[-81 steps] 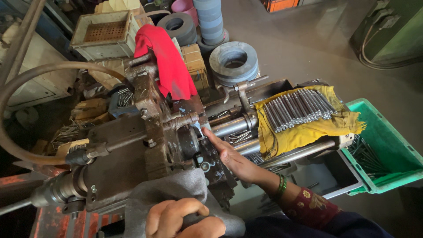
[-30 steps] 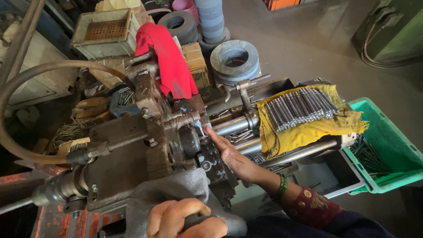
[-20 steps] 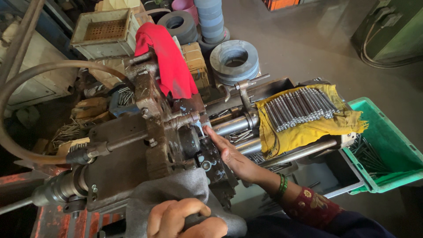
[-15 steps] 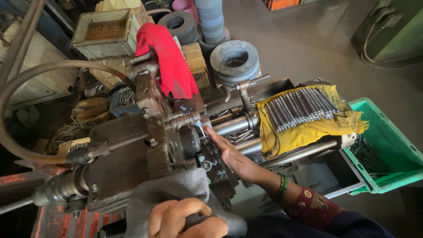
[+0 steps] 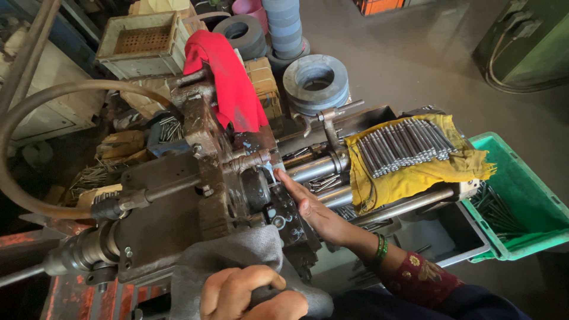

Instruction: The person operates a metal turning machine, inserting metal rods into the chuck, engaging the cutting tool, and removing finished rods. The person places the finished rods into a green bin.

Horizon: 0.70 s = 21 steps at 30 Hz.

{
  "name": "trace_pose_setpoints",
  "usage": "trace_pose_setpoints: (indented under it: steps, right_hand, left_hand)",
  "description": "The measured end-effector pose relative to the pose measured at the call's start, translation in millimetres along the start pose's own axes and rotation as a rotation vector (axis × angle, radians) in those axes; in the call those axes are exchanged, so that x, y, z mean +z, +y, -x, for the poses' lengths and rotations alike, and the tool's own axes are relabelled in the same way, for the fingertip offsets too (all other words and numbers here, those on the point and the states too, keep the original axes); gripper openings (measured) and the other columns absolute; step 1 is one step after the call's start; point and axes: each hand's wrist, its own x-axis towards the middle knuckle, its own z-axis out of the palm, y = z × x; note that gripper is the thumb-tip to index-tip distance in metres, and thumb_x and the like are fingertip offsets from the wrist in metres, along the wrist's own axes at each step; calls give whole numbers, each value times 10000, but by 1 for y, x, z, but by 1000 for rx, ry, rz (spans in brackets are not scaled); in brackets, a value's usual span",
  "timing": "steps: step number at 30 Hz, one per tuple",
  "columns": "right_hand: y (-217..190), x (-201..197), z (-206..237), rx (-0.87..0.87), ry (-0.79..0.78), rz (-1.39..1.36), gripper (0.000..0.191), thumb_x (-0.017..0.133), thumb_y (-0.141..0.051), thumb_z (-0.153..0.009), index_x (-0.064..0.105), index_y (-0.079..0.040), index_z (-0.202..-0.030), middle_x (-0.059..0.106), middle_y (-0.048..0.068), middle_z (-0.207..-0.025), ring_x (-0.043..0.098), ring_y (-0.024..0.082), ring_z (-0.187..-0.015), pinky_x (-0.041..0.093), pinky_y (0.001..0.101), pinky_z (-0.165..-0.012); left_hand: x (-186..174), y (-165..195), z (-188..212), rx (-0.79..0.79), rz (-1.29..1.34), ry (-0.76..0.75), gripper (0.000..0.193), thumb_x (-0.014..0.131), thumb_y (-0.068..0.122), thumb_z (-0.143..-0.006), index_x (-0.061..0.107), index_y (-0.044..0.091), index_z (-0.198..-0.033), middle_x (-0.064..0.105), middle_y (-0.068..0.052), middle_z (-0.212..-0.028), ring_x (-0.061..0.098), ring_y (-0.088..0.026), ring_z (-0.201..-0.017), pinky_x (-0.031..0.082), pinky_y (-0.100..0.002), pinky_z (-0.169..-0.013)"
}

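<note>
My left hand (image 5: 252,293) was closed in a fist around a dark handle at the bottom of the view, gripping it through a grey cloth (image 5: 237,261) draped over the near end of the machine (image 5: 178,219). My right hand (image 5: 308,204) lay open and flat, fingers (image 5: 284,179) extended and pointing up and to my left toward the dark round holder (image 5: 256,189) on the machine's face; the fingertips sat at or just beside a small pale part there, though I could not tell whether anything was pinched between them. Of the two hands, the right was the nearer to that holder. The polished guide bars (image 5: 314,169) ran away from the holder to the right, under my right forearm, so the hand lay roughly along their long axis. Farther right along the same line, a row of steel rods (image 5: 403,145) rested side by side on a yellow cloth (image 5: 415,175), well apart from the fingers. Beyond that stood a green crate (image 5: 533,207) holding more rods. A red rag (image 5: 228,83) hung over the machine's top, with stacked grinding wheels (image 5: 317,83) behind.
</note>
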Motion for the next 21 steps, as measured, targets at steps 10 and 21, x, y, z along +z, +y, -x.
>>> trace_pose_setpoints:
  steps: [10, 21]
  right_hand:
    - [1, -2, 0, 18, -21, 10, 748, 146, -577, -1103, 112, -78, -1659, 114, 140, -1756, 106, 297, -1635, 112, 441, -1315]
    - [-3, -2, 0, 33, -32, -31, 750, 153, -569, -1104, 106, -63, -1656, 105, 138, -1757, 95, 293, -1636, 110, 446, -1313]
  left_hand:
    - [3, -1, 3, -18, -20, 6, 290, 575, 395, -833, 532, 258, -580, 532, 200, -633, 631, -56, -729, 518, -323, -670]
    - [2, 0, 4, -40, -21, -11, 316, 559, 413, -841, 526, 260, -566, 518, 199, -613, 630, -53, -711, 518, -334, -679]
